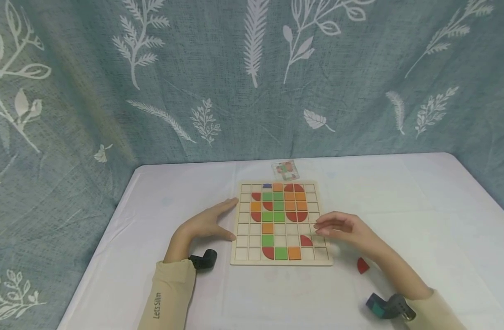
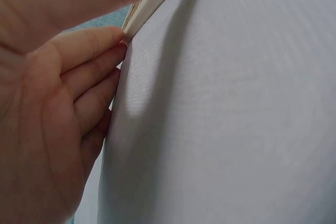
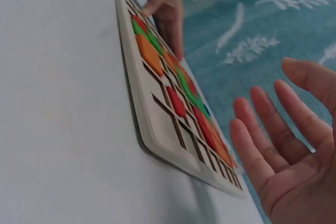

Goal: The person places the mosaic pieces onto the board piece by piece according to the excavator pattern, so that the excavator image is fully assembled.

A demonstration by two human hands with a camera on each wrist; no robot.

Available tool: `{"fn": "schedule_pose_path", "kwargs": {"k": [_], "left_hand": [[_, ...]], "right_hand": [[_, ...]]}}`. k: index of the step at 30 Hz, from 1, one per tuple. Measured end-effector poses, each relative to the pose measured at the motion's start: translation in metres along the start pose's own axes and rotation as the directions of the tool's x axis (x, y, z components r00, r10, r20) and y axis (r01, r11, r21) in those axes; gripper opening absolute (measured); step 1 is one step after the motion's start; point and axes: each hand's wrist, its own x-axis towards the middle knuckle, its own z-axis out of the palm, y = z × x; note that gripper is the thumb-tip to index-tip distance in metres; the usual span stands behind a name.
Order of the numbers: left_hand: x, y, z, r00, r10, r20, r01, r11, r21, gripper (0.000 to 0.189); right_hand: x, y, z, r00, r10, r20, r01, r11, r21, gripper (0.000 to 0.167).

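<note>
A wooden grid board (image 1: 242, 242) lies on the table with red, orange, green and blue pieces in its cells. My left hand (image 1: 204, 223) rests at the board's left edge, thumb and fingertips spread along it and touching the rim. Over the right edge hovers my right hand (image 1: 346, 228), fingers loosely bent and nothing between them; the right wrist view shows its palm (image 3: 304, 182) bare. Close to those fingertips, a red quarter-circle piece (image 1: 306, 240) sits in a lower right cell. Another red quarter-circle piece (image 1: 362, 265) lies loose on the table below the right hand.
Behind the board lies a small clear card (image 1: 285, 170) printed with a coloured pattern. A white cloth (image 1: 186, 183) covers the table. A blue-green curtain with white leaves (image 1: 235, 82) hangs at the back and sides.
</note>
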Motion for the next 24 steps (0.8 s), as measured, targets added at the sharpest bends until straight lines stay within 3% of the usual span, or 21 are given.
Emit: {"fn": "schedule_pose_path", "kwargs": {"k": [11,18,24], "left_hand": [[0.000,-0.002,0.000,1.000,-0.001,0.001,0.001,1.000,0.003,0.104],[-0.001,0.000,0.001,1.000,0.007,0.004,-0.007,1.000,-0.007,0.103],[-0.001,0.001,0.000,1.000,0.009,0.004,-0.009,1.000,-0.010,0.102]], "right_hand": [[-0.033,0.014,-0.022,0.992,-0.065,0.104,0.061,0.997,0.037,0.032],[-0.062,0.022,-0.027,0.999,-0.017,-0.035,0.017,1.000,0.000,0.033],[-0.083,0.026,-0.027,0.986,-0.030,-0.162,0.003,0.986,-0.167,0.033]]}}
